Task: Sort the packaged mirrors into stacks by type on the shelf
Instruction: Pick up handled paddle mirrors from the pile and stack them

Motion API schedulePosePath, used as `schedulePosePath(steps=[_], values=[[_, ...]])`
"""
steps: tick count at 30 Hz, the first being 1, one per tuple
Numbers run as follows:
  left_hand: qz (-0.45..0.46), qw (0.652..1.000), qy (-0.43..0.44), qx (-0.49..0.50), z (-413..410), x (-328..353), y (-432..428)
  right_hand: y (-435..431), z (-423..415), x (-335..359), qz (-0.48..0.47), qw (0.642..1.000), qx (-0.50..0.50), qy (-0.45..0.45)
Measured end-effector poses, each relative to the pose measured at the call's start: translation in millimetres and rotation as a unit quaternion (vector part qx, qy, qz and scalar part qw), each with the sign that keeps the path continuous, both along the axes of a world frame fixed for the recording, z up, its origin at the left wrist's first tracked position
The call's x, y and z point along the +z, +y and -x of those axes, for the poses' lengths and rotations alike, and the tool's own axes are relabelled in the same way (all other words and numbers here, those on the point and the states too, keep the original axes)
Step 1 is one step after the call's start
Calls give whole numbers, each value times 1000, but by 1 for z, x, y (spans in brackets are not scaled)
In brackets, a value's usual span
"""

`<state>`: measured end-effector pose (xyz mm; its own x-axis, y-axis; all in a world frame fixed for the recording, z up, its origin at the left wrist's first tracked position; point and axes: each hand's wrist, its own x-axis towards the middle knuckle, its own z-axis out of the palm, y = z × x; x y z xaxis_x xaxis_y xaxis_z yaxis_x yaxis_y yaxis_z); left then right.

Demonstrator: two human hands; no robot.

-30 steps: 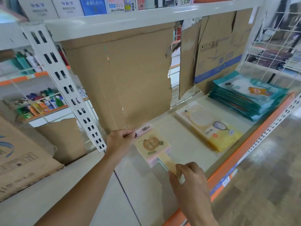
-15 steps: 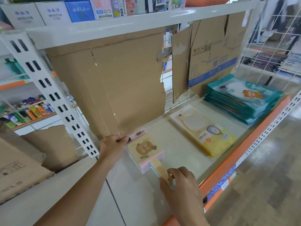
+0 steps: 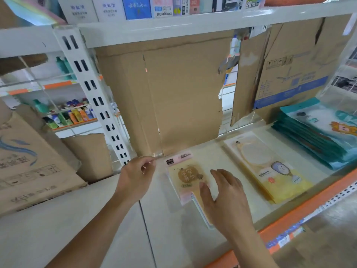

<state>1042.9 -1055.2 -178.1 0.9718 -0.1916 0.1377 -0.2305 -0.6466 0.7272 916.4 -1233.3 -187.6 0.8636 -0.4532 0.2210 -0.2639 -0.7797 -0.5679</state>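
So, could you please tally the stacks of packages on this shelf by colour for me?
Pink stack: 1
Yellow stack: 1
Teal stack: 1
Total: 3 stacks

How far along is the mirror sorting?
Done: teal stack, yellow stack and pink stack lie apart on the shelf. In hand: right hand open over the pink stack's lower end, left hand beside its top. Left: its lower edges look fanned, so squaring may remain.
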Motion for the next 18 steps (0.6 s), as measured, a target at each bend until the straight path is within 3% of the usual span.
schedulePosePath(steps=[10, 18], values=[[-109, 980, -152, 71, 53, 0, 79, 47, -40, 18, 25, 984, 177, -5], [-194, 946, -46, 254, 133, -13, 157, 132, -47, 22, 8, 937, 346, 51]])
